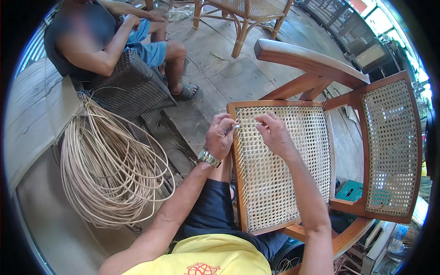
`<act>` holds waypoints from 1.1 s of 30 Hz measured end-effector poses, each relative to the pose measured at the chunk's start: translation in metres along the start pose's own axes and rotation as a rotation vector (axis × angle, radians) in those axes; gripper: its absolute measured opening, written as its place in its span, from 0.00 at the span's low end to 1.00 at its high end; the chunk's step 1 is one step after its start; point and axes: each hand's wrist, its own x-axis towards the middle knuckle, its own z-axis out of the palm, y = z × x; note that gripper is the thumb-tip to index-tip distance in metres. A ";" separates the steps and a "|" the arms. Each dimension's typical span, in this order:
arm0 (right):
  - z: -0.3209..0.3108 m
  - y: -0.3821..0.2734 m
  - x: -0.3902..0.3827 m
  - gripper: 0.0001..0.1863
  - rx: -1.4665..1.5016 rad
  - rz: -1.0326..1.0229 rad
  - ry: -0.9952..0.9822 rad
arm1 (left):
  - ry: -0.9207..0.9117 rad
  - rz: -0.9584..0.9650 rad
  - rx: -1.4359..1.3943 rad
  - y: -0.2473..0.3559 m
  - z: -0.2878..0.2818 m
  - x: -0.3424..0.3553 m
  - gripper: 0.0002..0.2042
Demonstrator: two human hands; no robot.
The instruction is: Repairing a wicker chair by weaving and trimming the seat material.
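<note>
Rattan coil point(110, 169): one, many smooth, pale, round strands in loops
Wicker seat point(133, 85): one, dark, tightly woven, under one seated person point(151, 52)
Floor point(213, 59): grey, jointed, strewn with scraps
Left hand point(220, 137): fingers bent at the seat's edge, grip unclear; metal watch point(209, 157) on wrist
Rattan chair point(243, 23): one, behind
Right hand point(276, 135): curled over the webbing; cannot tell whether holding anything
Cane-seated armchair point(288, 169): one, before the person; brown wood, two open-mesh panels, seat and curved backrest point(389, 146)
</note>
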 end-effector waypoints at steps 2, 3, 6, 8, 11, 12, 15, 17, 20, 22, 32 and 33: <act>0.017 0.009 0.007 0.11 0.050 -0.030 0.036 | -0.056 -0.027 -0.091 0.001 -0.009 -0.008 0.09; 0.024 0.013 0.011 0.12 0.092 -0.065 0.074 | -0.127 -0.030 -0.108 0.003 -0.015 -0.012 0.09; 0.044 0.015 0.021 0.12 0.060 -0.063 0.047 | -0.196 -0.002 -0.095 0.000 -0.021 -0.012 0.10; 0.055 0.015 0.027 0.12 0.008 -0.105 0.056 | -0.193 0.026 -0.063 -0.005 -0.021 -0.010 0.11; 0.059 0.011 0.031 0.10 -0.055 -0.087 0.061 | -0.118 0.025 -0.051 -0.014 -0.017 -0.005 0.09; 0.062 0.013 0.032 0.08 -0.001 -0.174 0.112 | -0.107 -0.043 -0.067 -0.016 -0.015 -0.005 0.09; 0.058 0.021 0.036 0.07 0.067 -0.144 0.095 | -0.111 -0.116 -0.091 -0.019 -0.010 -0.007 0.09; 0.060 0.020 0.036 0.07 0.037 -0.172 0.123 | -0.128 -0.122 -0.092 -0.017 -0.012 -0.005 0.08; 0.064 0.020 0.032 0.05 0.004 -0.256 0.156 | -0.141 -0.079 -0.028 -0.010 -0.014 -0.004 0.09; 0.071 0.018 0.023 0.05 -0.088 -0.289 0.233 | -0.210 -0.173 0.013 -0.006 -0.015 -0.006 0.08; 0.089 0.023 0.025 0.04 -0.030 -0.239 0.369 | -0.219 -0.112 0.092 -0.007 -0.017 -0.004 0.09; 0.088 0.025 0.024 0.04 -0.024 -0.272 0.372 | -0.219 -0.104 0.085 -0.007 -0.017 -0.004 0.09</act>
